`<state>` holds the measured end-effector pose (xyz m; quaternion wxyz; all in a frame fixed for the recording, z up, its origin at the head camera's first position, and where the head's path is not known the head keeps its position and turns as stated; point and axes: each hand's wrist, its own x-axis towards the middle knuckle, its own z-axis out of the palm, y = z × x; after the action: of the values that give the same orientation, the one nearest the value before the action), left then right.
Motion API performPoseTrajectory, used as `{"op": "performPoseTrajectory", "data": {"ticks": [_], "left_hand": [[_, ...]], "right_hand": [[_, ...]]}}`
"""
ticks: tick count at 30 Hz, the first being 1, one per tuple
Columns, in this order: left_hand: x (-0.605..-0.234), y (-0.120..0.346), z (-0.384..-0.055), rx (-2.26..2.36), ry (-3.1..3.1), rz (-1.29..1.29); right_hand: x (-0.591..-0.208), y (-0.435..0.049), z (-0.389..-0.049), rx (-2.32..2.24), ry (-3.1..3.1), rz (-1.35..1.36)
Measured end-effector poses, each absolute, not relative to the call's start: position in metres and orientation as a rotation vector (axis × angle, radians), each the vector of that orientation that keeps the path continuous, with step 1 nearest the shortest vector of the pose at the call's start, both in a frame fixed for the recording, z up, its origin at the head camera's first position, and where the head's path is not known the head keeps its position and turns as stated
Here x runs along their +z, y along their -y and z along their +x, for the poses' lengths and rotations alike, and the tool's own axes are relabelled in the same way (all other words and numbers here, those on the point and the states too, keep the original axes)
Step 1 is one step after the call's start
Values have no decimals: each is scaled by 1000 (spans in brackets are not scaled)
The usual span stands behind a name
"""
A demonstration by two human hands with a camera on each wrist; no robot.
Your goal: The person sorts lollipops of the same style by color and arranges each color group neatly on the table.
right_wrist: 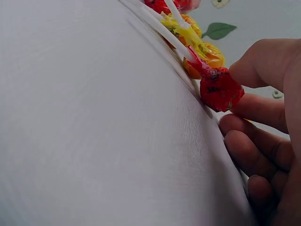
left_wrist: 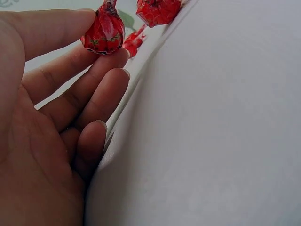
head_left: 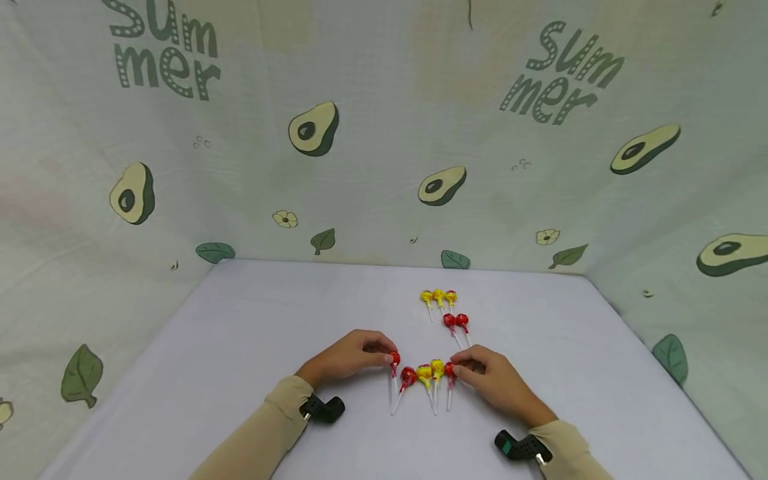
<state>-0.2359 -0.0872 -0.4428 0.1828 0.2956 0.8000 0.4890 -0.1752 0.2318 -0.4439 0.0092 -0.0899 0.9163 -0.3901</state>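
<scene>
My left hand (head_left: 360, 355) pinches the head of a red lollipop (left_wrist: 104, 33) between thumb and fingertips, its white stick pointing toward me. With thumb and forefinger, my right hand (head_left: 495, 377) grips another red lollipop (right_wrist: 220, 89) by its wrapped head. Between the two hands lie a third red lollipop (head_left: 409, 377) and two yellow lollipops, one (head_left: 425, 372) slightly nearer me than the other (head_left: 437, 368). All the sticks in this row point roughly toward me.
Farther back, two red lollipops (head_left: 462, 320) lie side by side just beyond my right hand. Behind them is a group of three yellow lollipops (head_left: 439, 297). The white table (head_left: 288, 300) meets a printed cloth (head_left: 372, 220) at its back and sides.
</scene>
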Motion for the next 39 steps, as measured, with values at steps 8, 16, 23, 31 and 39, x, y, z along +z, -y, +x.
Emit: {"op": "performPoseTrajectory", "data": {"ticks": [8,16,23,31,39], "left_hand": [[-441,85,-236,1418,-2251,841],[-438,78,-237,1398,-2415,800],[-434,64,-236,1427,-2429,815],[-432,55,-244,1451,-2388,776],[-435,52,-252,1491,-2348,700]], "right_hand": [[-445,-232,-173,-1232,-2876,-384],[-446,-231,-174,-1223,-2903,-458],[-448,-234,-172,-1233,-2903,-487],[-451,-237,-176,-1227,-2920,-482],[-449,-235,-177,-1211,-2925,-519]]}}
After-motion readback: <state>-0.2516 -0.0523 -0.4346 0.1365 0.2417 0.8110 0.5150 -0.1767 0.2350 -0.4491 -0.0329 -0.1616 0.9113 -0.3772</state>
